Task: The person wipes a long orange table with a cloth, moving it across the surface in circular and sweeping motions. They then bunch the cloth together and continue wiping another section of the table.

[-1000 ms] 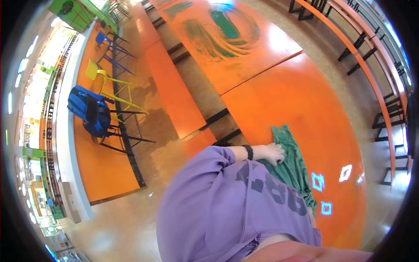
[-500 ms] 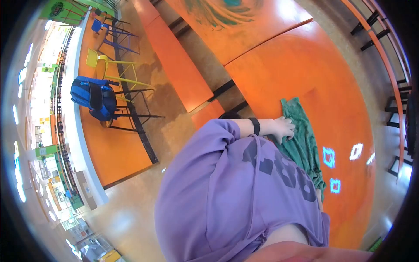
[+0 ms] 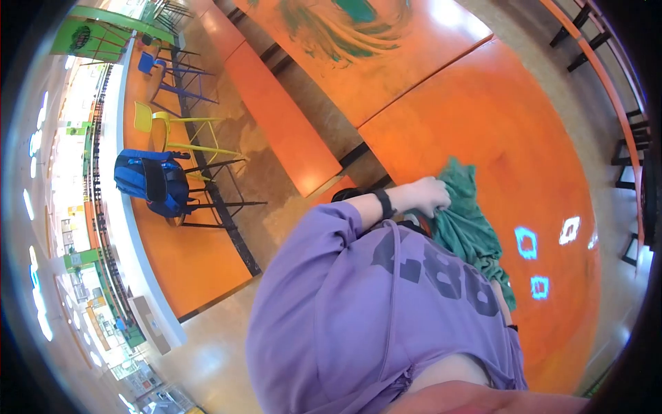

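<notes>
A green cloth lies creased on the orange table, close against the purple top. My left hand, with a black band at its wrist, is closed on the cloth's near edge and pulls that edge up into folds. The cloth's far corner sticks out beyond my fingers. At the cloth's other end, where it bunches up, a strip of my right hand or wrist shows. The fingers there are hidden by the cloth and my clothing.
Green smears mark the adjoining orange table. An orange bench runs alongside it. To the left, a blue backpack sits on a chair by a counter, near a yellow chair. More benches and rails stand at the right.
My left hand has drawn back to the left, off the tabletop, with the cloth's edge in it. The cloth, flatter and longer before, is now more gathered. The view has shifted slightly.
</notes>
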### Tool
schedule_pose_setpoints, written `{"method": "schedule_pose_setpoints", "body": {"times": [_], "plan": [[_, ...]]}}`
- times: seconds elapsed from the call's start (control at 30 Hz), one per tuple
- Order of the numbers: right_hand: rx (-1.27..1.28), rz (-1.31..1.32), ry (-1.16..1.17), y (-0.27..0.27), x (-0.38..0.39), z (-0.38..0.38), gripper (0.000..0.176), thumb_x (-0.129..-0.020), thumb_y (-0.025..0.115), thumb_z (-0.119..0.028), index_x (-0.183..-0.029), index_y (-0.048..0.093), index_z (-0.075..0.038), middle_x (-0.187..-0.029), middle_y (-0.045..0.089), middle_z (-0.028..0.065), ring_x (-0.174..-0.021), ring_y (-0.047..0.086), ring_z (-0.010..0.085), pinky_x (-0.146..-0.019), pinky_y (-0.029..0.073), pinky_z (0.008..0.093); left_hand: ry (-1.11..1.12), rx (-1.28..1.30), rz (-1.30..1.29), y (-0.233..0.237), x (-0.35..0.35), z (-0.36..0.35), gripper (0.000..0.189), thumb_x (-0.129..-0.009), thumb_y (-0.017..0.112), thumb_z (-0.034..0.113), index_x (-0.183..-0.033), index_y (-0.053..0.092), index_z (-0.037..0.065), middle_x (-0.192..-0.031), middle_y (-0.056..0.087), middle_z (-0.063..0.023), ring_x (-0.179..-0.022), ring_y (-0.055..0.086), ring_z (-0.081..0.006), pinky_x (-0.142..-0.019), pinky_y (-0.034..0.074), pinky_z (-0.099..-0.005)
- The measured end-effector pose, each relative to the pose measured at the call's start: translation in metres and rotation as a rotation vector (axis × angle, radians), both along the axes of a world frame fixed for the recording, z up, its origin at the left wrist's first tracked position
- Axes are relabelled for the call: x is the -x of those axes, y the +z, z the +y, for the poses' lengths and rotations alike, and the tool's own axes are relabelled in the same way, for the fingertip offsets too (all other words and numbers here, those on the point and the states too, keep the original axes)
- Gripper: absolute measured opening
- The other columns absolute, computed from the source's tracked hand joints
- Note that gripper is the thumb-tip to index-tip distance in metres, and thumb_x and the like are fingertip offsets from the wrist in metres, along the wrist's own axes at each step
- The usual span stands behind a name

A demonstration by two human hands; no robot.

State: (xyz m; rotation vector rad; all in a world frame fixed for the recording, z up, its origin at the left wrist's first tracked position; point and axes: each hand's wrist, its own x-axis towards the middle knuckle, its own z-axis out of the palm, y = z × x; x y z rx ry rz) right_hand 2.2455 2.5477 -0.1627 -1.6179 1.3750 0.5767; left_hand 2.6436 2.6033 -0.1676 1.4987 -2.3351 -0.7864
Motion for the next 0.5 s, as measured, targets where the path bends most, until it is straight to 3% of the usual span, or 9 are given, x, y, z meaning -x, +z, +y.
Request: {"method": "schedule_pose_setpoints", "body": {"times": [0.2,0.33,0.37,0.47,0.5], "plan": [[0.163,-0.409,0.233,0.010,-0.154,0.006,0.046,-0.073,0.058,-0.037,-0.085,0.061,0.008,-0.077,0.063,0.0200,-0.075,0.061,0.0282,-0.068,0.046,0.0349,0.299,-0.015,-0.187,0.012,-0.127,0.015,0.021,-0.056,0.064,0.026,-0.072,0.052,0.019,-0.074,0.053,0.0022,-0.083,0.050,-0.0210,-0.066,0.037,-0.0384],[0.139,-0.120,0.323,0.000,-0.250,-0.012,0.044,-0.071,0.056,-0.041,-0.073,0.062,0.002,-0.069,0.061,0.0205,-0.065,0.061,0.0312,-0.062,0.047,0.0398,0.558,-0.071,-0.257,0.024,-0.202,0.029,0.019,-0.059,0.063,0.026,-0.072,0.052,0.017,-0.077,0.054,-0.0002,-0.086,0.050,-0.0214,-0.069,0.036,-0.0392],[0.121,0.023,0.344,0.028,-0.291,-0.011,0.045,-0.071,0.057,-0.042,-0.066,0.061,0.002,-0.064,0.060,0.0201,-0.060,0.060,0.0308,-0.059,0.047,0.0412,0.585,-0.017,-0.272,0.022,-0.211,0.029,0.019,-0.059,0.063,0.026,-0.072,0.052,0.017,-0.077,0.054,-0.0004,-0.086,0.050,-0.0217,-0.069,0.036,-0.0391],[0.552,-0.058,0.412,0.014,-0.347,-0.011,0.042,-0.076,0.055,-0.040,-0.073,0.058,0.002,-0.067,0.058,0.0197,-0.067,0.058,0.0321,-0.063,0.044,0.0424,0.632,0.127,-0.293,0.015,-0.219,0.034,0.020,-0.059,0.062,0.025,-0.073,0.053,0.015,-0.077,0.053,-0.0009,-0.084,0.050,-0.0222,-0.069,0.035,-0.0388],[0.669,-0.158,0.331,0.005,-0.363,-0.011,0.038,-0.077,0.054,-0.038,-0.079,0.057,0.000,-0.072,0.058,0.0190,-0.072,0.056,0.0321,-0.066,0.042,0.0424,0.631,0.162,-0.283,0.013,-0.217,0.034,0.020,-0.059,0.062,0.025,-0.073,0.053,0.015,-0.077,0.053,-0.0011,-0.083,0.050,-0.0223,-0.068,0.035,-0.0387]]}}
